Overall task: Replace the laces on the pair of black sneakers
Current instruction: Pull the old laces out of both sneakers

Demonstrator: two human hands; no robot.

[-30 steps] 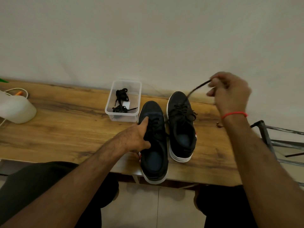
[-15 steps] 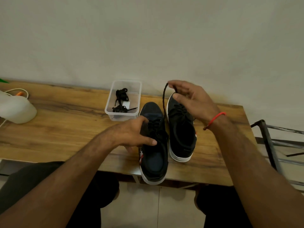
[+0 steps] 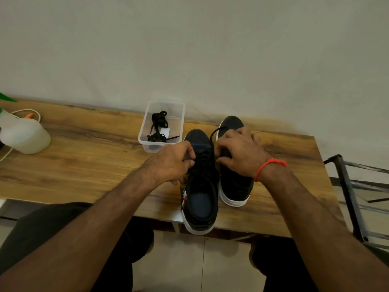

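Near sneaker (image 3: 200, 199): on desk (image 3: 84, 163), heel overhanging front edge, long axis near-to-far, toe pointing at wall. Left hand (image 3: 170, 163) curled on its left side at the lacing. Right hand (image 3: 237, 152) pinches black lace (image 3: 212, 137), which loops up. Second sneaker (image 3: 233, 182) just right, parallel. Behind: clear tub (image 3: 147, 127) holding spare laces (image 3: 159, 128).
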